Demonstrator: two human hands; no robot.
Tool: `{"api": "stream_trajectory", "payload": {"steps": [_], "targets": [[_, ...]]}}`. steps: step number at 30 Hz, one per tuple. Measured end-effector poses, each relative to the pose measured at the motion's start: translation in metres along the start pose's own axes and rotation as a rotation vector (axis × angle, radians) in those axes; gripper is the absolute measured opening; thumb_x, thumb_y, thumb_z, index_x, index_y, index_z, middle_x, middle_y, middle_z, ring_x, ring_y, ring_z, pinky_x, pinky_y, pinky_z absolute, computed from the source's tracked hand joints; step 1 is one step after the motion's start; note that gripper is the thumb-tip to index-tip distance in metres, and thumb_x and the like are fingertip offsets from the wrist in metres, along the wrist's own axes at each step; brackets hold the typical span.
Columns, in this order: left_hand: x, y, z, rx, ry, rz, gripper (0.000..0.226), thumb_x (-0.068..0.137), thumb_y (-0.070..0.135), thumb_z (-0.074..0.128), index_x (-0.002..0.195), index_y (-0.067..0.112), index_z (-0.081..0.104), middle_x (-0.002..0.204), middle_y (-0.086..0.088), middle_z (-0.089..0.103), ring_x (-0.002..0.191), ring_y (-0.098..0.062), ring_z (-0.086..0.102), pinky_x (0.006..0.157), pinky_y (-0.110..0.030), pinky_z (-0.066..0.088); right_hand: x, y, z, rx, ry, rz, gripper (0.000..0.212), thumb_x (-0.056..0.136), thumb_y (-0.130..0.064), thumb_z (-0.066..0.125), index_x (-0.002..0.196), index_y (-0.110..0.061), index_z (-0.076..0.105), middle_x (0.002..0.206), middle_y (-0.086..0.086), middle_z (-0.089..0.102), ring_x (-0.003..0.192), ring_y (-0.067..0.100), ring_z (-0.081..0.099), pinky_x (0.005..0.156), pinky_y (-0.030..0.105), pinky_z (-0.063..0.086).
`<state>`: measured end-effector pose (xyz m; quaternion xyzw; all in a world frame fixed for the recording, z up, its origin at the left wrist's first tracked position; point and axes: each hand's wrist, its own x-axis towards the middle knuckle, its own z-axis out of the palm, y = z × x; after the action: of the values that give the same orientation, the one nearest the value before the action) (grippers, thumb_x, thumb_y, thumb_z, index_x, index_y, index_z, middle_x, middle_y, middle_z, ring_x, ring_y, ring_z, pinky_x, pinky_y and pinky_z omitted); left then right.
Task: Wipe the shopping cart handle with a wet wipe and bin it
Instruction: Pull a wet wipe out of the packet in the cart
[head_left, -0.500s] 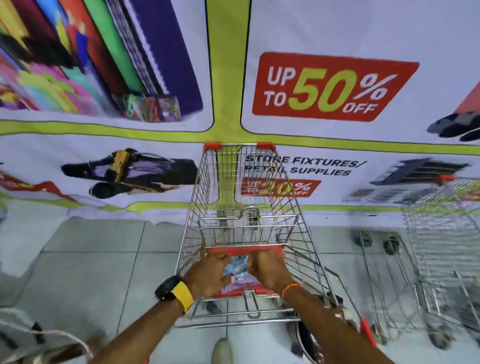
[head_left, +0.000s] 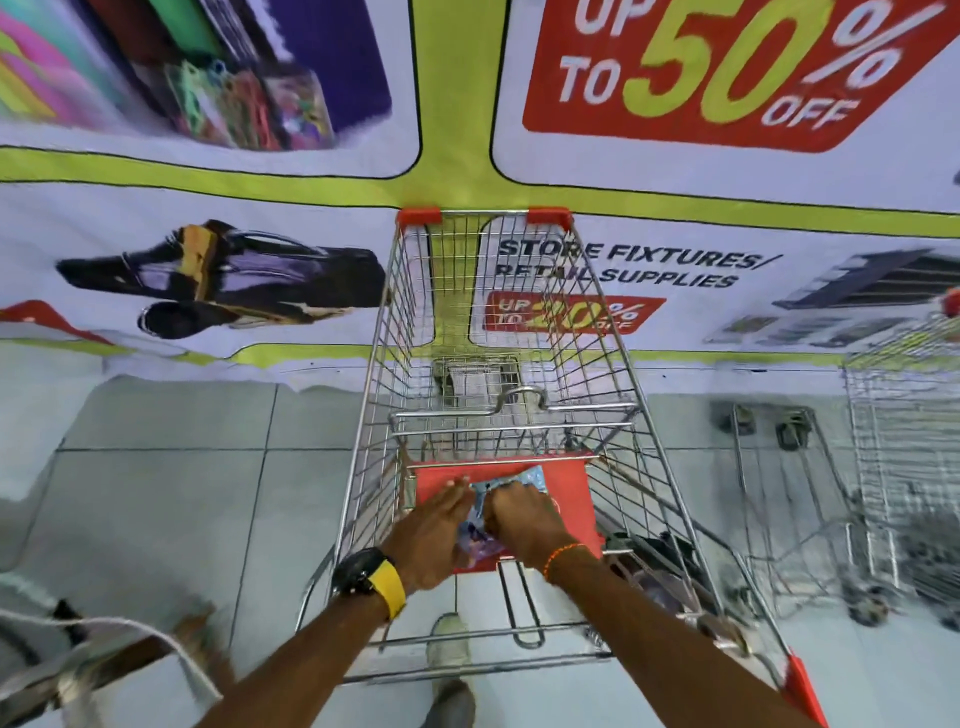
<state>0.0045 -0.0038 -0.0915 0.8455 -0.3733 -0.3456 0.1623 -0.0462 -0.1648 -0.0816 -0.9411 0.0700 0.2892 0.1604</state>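
1. Both hands over the red flap (head_left: 569, 499) in the cart (head_left: 498, 332), working a blue wipes pack (head_left: 501, 506) between them.
2. Left hand (head_left: 434, 525): fingers nearly straight and together, flat against the pack's left side; steadying rather than gripping, from the look of it.
3. Right hand (head_left: 522, 517): curled tight on the pack's top edge, fingertips pinched at the blue film; perhaps tearing it open or drawing out a wipe, though motion blur hides whether a wipe is out yet.
4. Pack: lying on the flap, long axis running away from the body and tilted slightly right, far corner poking out beyond the right knuckles.
5. Handle (head_left: 802, 680): only a red end showing at lower right, close to the body and below the right forearm; the rest out of view. Behind and beneath both hands, then, not ahead of them.
6. Right hand nearer that visible end; left hand well apart from it.
7. Next move, as judged: wipe freed, then drawn back toward the body and down to the bar, which should run left to right across the cart.
8. No bin in view.
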Motion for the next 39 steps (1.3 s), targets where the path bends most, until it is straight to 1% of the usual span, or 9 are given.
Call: {"api": "stream_trajectory", "payload": {"steps": [1,6,11,15,19,24,30,36,39], "targets": [[0.003,-0.004,0.006,0.005,0.037,0.025,0.071,0.081,0.036,0.063,0.135,-0.007,0.046,0.145,-0.026,0.044,0.131,-0.039,0.049,0.105,-0.041,0.042,0.0,0.0,0.0,-0.007,-0.007,-0.001,0.022,0.097,-0.02,0.054,0.107,-0.006,0.067,0.118,0.024,0.067,0.112,0.042,0.065,0.089,0.046,0.053],[0.006,-0.006,0.015,-0.028,0.04,0.01,0.085,0.088,0.034,0.063,0.152,0.007,0.014,0.163,-0.011,0.006,0.15,-0.028,0.006,0.117,-0.029,0.006,-0.003,-0.002,-0.01,0.029,-0.056,-0.025,0.032,0.099,-0.031,0.055,0.104,-0.002,0.069,0.115,0.026,0.069,0.111,0.044,0.064,0.09,0.047,0.051],[0.009,-0.005,0.019,-0.02,0.091,0.02,0.089,0.083,0.03,0.071,0.15,0.003,0.018,0.162,-0.015,0.009,0.149,-0.033,0.008,0.109,-0.02,-0.018,-0.004,0.0,-0.01,0.11,-0.054,-0.058,0.025,0.096,-0.029,0.059,0.097,-0.006,0.069,0.108,0.023,0.072,0.102,0.042,0.066,0.084,0.044,0.052],[0.012,-0.005,0.018,-0.006,0.107,0.029,0.092,0.076,0.032,0.075,0.15,0.009,0.025,0.161,-0.013,0.019,0.148,-0.028,0.018,0.117,-0.03,-0.001,-0.003,0.013,-0.01,0.282,-0.048,-0.042,0.002,0.075,-0.027,0.061,0.075,-0.027,0.059,0.095,0.009,0.075,0.093,0.035,0.068,0.08,0.039,0.056],[0.013,-0.004,0.016,-0.005,0.085,0.003,0.095,0.072,0.034,0.077,0.15,0.012,0.027,0.161,-0.01,0.022,0.144,-0.028,0.022,0.117,-0.032,0.018,-0.009,0.017,-0.015,0.41,0.018,-0.035,0.005,0.075,-0.021,0.056,0.072,-0.025,0.057,0.077,0.002,0.066,0.075,0.025,0.061,0.072,0.032,0.049],[0.015,-0.006,0.016,0.035,0.071,-0.013,0.098,0.068,0.041,0.076,0.149,0.015,0.027,0.16,-0.008,0.025,0.14,-0.031,0.028,0.114,-0.037,0.031,-0.013,0.018,-0.016,0.552,0.046,-0.021,0.008,0.072,-0.017,0.058,0.076,-0.02,0.065,0.079,-0.002,0.07,0.077,0.017,0.066,0.073,0.031,0.054],[0.014,-0.007,0.017,0.047,0.071,-0.015,0.101,0.066,0.043,0.078,0.149,0.018,0.027,0.16,-0.006,0.026,0.14,-0.03,0.028,0.112,-0.039,0.034,-0.022,0.023,-0.025,0.736,0.159,0.021,0.026,0.081,-0.003,0.063,0.069,-0.026,0.061,0.072,-0.011,0.063,0.068,0.001,0.058,0.067,0.014,0.047],[0.014,-0.007,0.016,-0.006,0.046,-0.024,0.099,0.07,0.044,0.077,0.15,0.018,0.025,0.161,-0.006,0.022,0.144,-0.028,0.022,0.116,-0.035,0.027,-0.033,0.031,-0.029,1.112,0.38,0.19,0.014,0.088,0.004,0.066,0.08,-0.008,0.068,0.083,0.012,0.072,0.08,0.015,0.065,0.078,0.029,0.053],[0.009,-0.001,0.01,-0.074,0.058,0.012,0.097,0.072,0.043,0.078,0.15,0.018,0.026,0.16,-0.008,0.026,0.147,-0.025,0.02,0.117,-0.03,0.013,-0.039,0.034,-0.031,1.266,0.414,0.235,0.031,0.09,0.015,0.056,0.082,-0.013,0.067,0.086,0.008,0.071,0.085,0.017,0.066,0.085,0.03,0.053]]}}
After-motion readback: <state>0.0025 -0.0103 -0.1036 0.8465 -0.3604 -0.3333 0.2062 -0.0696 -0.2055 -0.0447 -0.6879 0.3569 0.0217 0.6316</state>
